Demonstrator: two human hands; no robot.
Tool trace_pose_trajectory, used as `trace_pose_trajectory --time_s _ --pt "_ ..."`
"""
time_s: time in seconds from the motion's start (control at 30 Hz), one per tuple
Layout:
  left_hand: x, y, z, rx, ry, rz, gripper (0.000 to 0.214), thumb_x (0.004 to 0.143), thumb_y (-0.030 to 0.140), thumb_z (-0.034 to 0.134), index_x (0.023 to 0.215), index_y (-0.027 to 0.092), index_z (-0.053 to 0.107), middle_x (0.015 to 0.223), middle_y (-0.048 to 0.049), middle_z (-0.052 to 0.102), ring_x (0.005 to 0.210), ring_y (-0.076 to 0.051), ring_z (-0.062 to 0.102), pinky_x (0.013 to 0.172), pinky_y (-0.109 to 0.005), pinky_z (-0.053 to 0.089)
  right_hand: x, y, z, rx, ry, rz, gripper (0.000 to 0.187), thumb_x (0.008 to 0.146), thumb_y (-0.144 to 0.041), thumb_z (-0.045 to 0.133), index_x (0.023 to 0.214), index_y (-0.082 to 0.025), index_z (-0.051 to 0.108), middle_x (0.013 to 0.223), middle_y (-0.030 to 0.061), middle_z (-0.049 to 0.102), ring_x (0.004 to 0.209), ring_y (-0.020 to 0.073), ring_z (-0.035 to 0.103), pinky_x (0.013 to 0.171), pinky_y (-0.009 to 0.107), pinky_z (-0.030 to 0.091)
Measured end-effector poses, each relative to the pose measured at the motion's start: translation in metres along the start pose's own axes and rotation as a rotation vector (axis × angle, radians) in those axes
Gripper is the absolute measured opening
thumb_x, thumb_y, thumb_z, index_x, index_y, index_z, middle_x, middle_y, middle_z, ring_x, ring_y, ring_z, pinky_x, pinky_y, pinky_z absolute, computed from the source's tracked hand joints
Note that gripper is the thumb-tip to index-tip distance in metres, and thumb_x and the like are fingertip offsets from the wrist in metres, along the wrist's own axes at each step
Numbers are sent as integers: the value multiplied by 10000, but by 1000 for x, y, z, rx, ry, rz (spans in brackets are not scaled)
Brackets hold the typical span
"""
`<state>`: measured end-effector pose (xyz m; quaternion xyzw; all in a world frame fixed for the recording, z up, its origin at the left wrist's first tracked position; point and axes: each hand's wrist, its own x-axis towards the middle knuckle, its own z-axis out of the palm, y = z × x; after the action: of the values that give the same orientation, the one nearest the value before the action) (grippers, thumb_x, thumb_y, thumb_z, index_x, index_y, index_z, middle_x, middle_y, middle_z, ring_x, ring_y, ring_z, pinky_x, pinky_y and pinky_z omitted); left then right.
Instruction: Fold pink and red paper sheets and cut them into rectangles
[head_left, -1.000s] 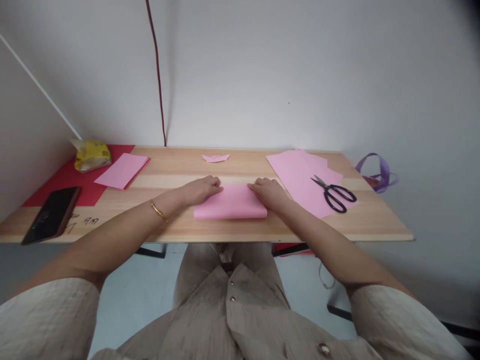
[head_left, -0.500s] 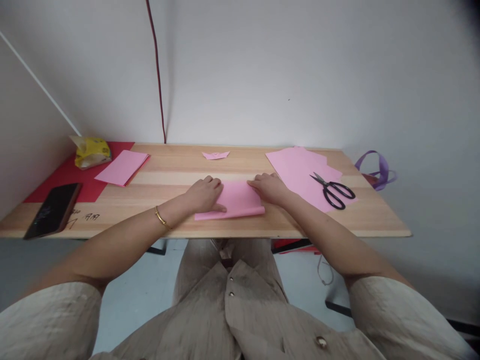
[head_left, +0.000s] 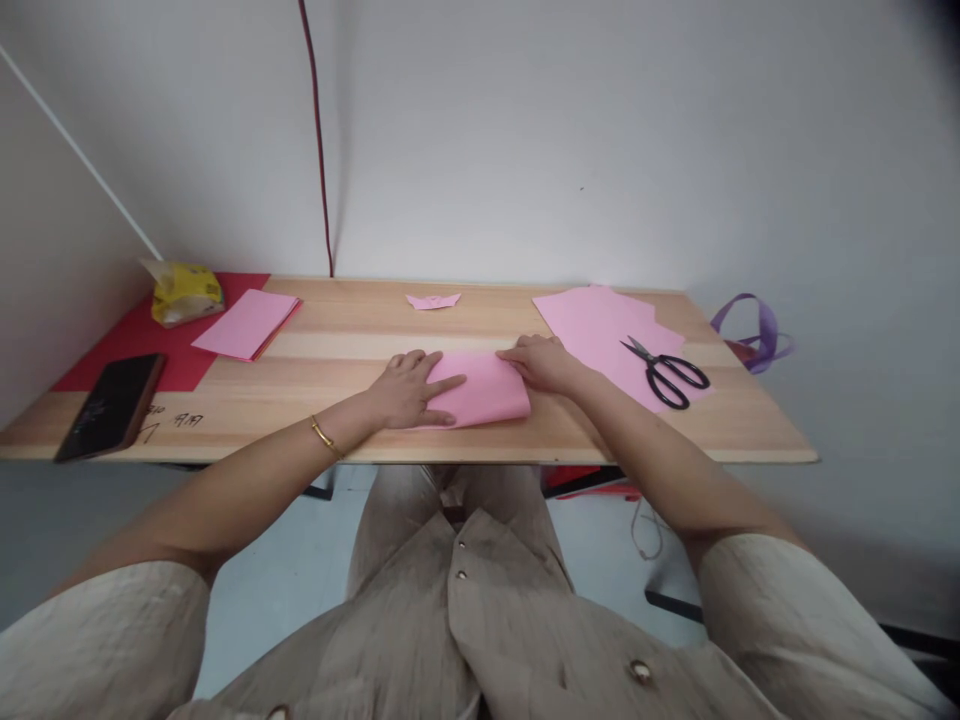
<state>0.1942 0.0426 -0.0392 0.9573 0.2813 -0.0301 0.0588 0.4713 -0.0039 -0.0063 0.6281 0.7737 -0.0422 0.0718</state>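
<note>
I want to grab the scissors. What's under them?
Loose pink paper sheets lie under the black scissors, on the wooden table. Anything beneath those sheets is covered.

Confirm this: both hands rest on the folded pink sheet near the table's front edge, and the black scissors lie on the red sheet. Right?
Not quite. The head view shows the black scissors lying on the loose pink sheets to the right, not on the red sheet at the far left. The rest holds: left hand and right hand both rest on the folded pink sheet.
</note>
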Motion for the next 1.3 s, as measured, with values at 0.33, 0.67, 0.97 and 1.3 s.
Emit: trace_pose_trajectory --time_s 0.33,0.67,0.97,1.3 --pt "1 -5 4 63 13 12 652 862 600 529 1470 410 390 1573 -124 282 1349 -448 280 1049 -557 203 -55 -151 14 135 254 -262 731 936 -521 491 1416 25 414 1476 274 412 1366 358 380 1115 457 273" --pt "3 2 -1 31 -10 -49 758 803 774 463 1475 439 355 1587 -111 261 1356 -469 250 1052 -571 182 -130 -96 70 64 279 124 804 865 -554 599 1460 -48 408 1519 234 367 1415 359 339 1168 533 174" --pt "3 3 -3 106 11 -15 756 820 774 435 1482 419 354 1566 -131 297 1339 -444 303 1041 -561 229 -119 -105 52 72 397 50 805 898 -623 500 1479 -78 382 1561 195 312 1453 338 264 1177 556 125" --pt "-25 80 1 83 195 -2 690 931 595 447 1443 133 452 1548 -179 356 1445 -333 270 1169 -537 125 -108 -111 76 132 291 -43 727 923 -516 507 1485 -75 375 1557 171 330 1455 316 271 1162 510 230"
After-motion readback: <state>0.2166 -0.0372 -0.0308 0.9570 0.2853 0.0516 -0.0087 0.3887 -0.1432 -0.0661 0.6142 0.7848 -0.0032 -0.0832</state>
